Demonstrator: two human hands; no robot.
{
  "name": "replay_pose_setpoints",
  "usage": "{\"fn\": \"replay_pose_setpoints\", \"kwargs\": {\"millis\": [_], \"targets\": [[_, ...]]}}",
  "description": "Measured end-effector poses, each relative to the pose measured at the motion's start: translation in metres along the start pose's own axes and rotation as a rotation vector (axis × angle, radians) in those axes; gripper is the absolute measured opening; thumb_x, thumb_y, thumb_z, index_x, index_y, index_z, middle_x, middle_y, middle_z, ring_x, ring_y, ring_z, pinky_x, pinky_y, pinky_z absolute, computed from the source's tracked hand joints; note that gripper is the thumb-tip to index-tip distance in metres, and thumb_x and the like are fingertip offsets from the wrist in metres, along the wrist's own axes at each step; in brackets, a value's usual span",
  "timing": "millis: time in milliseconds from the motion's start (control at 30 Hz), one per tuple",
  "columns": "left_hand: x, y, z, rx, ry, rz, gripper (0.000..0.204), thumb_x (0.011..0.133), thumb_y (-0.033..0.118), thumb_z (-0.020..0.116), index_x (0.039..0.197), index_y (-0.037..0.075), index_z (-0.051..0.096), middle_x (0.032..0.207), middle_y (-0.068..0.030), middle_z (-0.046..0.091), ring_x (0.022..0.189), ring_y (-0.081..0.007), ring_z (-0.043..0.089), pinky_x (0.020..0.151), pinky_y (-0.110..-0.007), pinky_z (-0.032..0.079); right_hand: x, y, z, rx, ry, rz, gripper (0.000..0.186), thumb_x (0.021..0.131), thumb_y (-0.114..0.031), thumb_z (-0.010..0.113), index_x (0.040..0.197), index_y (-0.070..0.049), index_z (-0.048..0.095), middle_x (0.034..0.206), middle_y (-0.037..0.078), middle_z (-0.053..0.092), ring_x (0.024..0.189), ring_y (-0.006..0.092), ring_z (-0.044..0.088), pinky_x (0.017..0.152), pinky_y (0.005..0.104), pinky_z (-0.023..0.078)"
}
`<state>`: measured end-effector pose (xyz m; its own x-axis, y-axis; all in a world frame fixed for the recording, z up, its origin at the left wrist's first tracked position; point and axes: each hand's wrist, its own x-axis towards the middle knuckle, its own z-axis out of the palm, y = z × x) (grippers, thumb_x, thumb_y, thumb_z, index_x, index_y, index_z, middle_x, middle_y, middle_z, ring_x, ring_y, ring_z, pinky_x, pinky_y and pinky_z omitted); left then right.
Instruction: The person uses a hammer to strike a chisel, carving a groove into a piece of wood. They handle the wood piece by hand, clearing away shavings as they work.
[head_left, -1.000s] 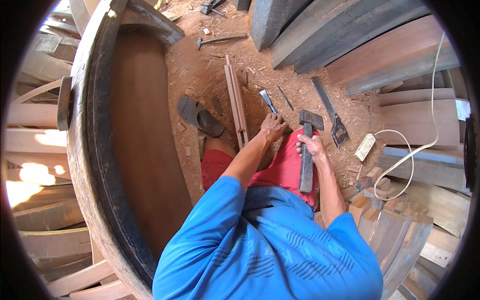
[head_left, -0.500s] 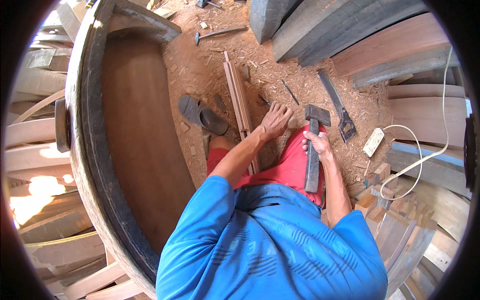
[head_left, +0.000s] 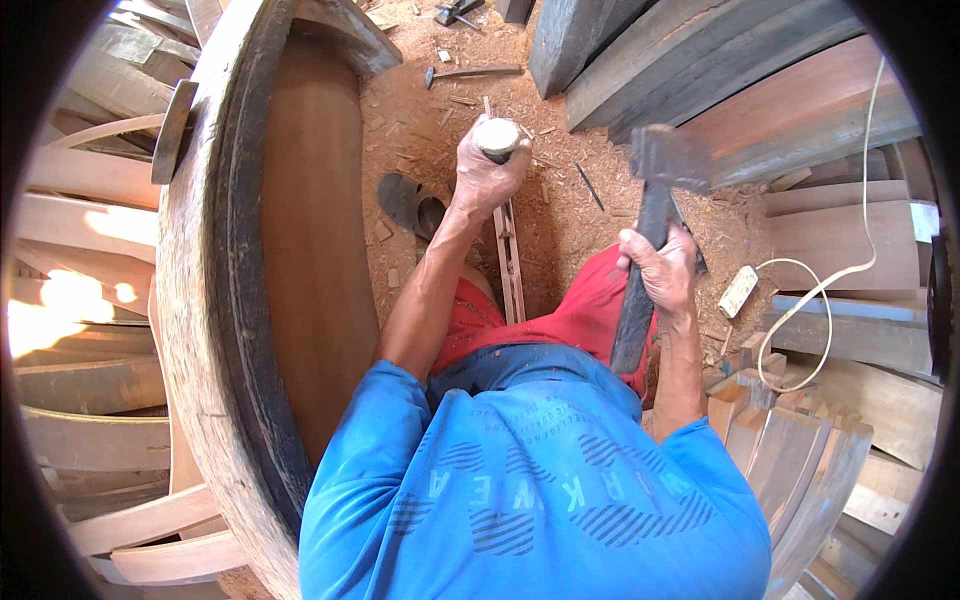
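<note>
My left hand (head_left: 490,178) is closed around an upright chisel, its round pale handle end (head_left: 496,136) facing up; the blade is hidden below the fist. Beneath this hand, a narrow wooden strip (head_left: 508,255) with slots cut in it runs between my legs. My right hand (head_left: 662,268) grips a dark mallet (head_left: 640,310) by its handle over my right thigh. The mallet's blocky head (head_left: 668,158) is raised and blurred by motion. Partly hidden behind the right hand lies a handsaw (head_left: 690,232).
A large curved wooden piece (head_left: 215,290) stands at my left. A sandal (head_left: 408,205), a thin dark rod (head_left: 590,187) and a hammer (head_left: 475,71) lie on the shavings-covered ground. Thick beams (head_left: 690,60) fill the far right, with a corded power strip (head_left: 738,291) nearer.
My left hand has lifted the chisel off the ground and brought it left over the slotted strip. My right hand has raised the mallet, its head moving up and right.
</note>
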<state>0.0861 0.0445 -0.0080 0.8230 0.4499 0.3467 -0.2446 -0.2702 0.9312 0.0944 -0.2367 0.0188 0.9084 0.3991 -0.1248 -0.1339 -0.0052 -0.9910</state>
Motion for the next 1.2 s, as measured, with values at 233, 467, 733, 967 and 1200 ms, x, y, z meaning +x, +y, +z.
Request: {"fn": "replay_pose_setpoints", "kwargs": {"millis": [233,467,733,967,1200], "targets": [[-0.023,-0.025,0.005,0.016,-0.072,-0.060,0.018,0.085,0.005,0.071,0.096,0.007,0.057,0.081,0.0029,0.057,0.074,-0.0070,0.055,0.067,-0.026,0.047,-0.031,-0.083,0.015,0.266,0.001,-0.511,0.028,0.092,-0.001,0.071,0.117,-0.002,0.059,0.089,0.008,0.068,0.070,0.0137,0.065,0.061,0.0298,0.054],[-0.018,-0.016,-0.011,0.327,-0.191,-0.021,0.028,0.087,0.017,0.075,0.105,0.003,0.058,0.097,-0.0047,0.059,0.090,-0.0162,0.059,0.081,-0.034,0.050,-0.047,-0.104,0.015,0.271,0.032,-0.633,0.035,0.091,0.005,0.067,0.123,-0.001,0.057,0.097,0.013,0.066,0.067,0.0159,0.062,0.059,0.0320,0.053],[-0.018,-0.031,-0.003,-0.018,-0.153,0.012,0.022,0.086,0.009,0.078,0.096,0.007,0.058,0.079,0.0041,0.057,0.075,-0.0071,0.055,0.068,-0.026,0.048,-0.041,-0.117,0.028,0.304,0.031,-0.671,0.030,0.091,0.002,0.068,0.119,0.000,0.059,0.083,0.011,0.066,0.065,0.0163,0.062,0.059,0.0325,0.053],[-0.016,-0.041,0.005,0.052,-0.114,-0.070,0.017,0.084,0.009,0.076,0.089,0.005,0.061,0.079,-0.0024,0.060,0.075,-0.0100,0.057,0.070,-0.028,0.050,-0.038,-0.119,0.028,0.297,0.052,-0.712,0.028,0.092,0.001,0.068,0.118,0.002,0.059,0.080,0.012,0.065,0.063,0.0160,0.061,0.059,0.0323,0.052],[-0.018,-0.037,0.008,-0.002,-0.258,-0.009,0.014,0.083,0.007,0.074,0.087,0.005,0.061,0.078,-0.0008,0.059,0.074,-0.0083,0.055,0.068,-0.027,0.049,-0.032,-0.114,0.032,0.280,0.096,-0.650,0.026,0.092,0.002,0.069,0.116,0.000,0.060,0.082,0.010,0.067,0.063,0.0149,0.062,0.058,0.0308,0.053]]}}
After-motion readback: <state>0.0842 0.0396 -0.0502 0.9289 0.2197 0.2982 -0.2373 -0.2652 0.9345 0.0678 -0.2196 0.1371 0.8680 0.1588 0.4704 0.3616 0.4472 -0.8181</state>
